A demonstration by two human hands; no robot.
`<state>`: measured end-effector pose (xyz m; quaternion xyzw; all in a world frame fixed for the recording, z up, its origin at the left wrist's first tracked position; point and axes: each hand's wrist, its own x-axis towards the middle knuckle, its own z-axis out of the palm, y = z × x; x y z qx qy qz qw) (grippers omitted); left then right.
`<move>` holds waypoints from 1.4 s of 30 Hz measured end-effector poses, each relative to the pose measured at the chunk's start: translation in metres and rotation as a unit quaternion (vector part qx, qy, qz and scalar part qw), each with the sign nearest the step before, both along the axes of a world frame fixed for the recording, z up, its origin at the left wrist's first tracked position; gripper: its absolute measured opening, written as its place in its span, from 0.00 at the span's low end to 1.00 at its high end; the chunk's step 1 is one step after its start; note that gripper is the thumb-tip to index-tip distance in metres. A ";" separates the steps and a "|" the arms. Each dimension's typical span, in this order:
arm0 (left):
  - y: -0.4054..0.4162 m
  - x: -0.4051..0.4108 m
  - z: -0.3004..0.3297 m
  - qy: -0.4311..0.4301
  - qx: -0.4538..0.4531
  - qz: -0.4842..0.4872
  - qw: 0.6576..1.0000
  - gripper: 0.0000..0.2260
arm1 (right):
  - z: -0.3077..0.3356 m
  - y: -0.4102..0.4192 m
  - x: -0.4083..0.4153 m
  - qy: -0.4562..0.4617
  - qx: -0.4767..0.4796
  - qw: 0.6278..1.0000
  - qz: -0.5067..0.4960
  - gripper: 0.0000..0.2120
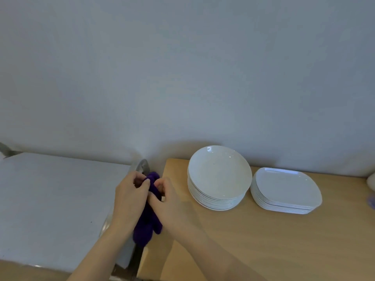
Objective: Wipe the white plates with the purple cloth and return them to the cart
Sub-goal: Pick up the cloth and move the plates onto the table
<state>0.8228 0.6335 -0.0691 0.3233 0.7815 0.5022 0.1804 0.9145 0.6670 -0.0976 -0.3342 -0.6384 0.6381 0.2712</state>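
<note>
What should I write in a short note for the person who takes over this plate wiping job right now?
Left hand and right hand: both grip the purple cloth, bunched between them, over the gap between the cart and the wooden table.
Round white plates: stacked on the table. Squarish white plates: second stack, to their right.
Done: cloth is in hand; no plate shows on the cart top.
Left: wipe each plate and return it to the cart.

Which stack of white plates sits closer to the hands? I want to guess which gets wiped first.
The stack of round plates: it stands on the wooden table between the hands' purple cloth and the farther stack of squarish plates.
</note>
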 end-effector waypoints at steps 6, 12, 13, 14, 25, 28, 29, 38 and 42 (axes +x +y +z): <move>0.023 0.056 0.002 -0.039 -0.029 -0.106 0.993 0.05 | 0.006 0.015 0.077 -0.052 0.045 0.997 -0.041 0.07; 0.039 0.109 -0.024 -0.097 -0.086 -0.240 0.962 0.06 | -0.003 0.014 0.143 -0.105 0.043 0.981 -0.155 0.04; 0.042 0.115 -0.028 -0.099 -0.095 -0.269 0.953 0.07 | -0.008 0.014 0.152 -0.114 0.033 0.978 -0.174 0.05; 0.045 0.121 -0.032 -0.095 -0.103 -0.294 0.945 0.08 | -0.014 0.014 0.159 -0.122 0.023 0.973 -0.195 0.05; 0.063 0.130 -0.072 -0.010 -0.118 -0.306 0.945 0.12 | -0.043 0.044 0.230 -0.196 0.025 0.876 -0.439 0.10; 0.058 0.122 -0.077 0.010 -0.059 -0.207 0.977 0.11 | -0.045 0.049 0.241 -0.237 0.027 0.848 -0.473 0.08; 0.058 0.118 -0.078 0.012 -0.043 -0.175 0.984 0.09 | -0.046 0.050 0.244 -0.248 0.021 0.840 -0.482 0.07; 0.085 0.091 -0.093 -0.098 -0.100 -0.063 0.988 0.24 | -0.045 0.067 0.227 -0.417 0.113 0.804 -0.408 0.18; 0.099 0.093 -0.096 -0.204 -0.104 -0.068 0.971 0.23 | -0.041 0.086 0.193 -0.265 0.082 0.902 -0.331 0.16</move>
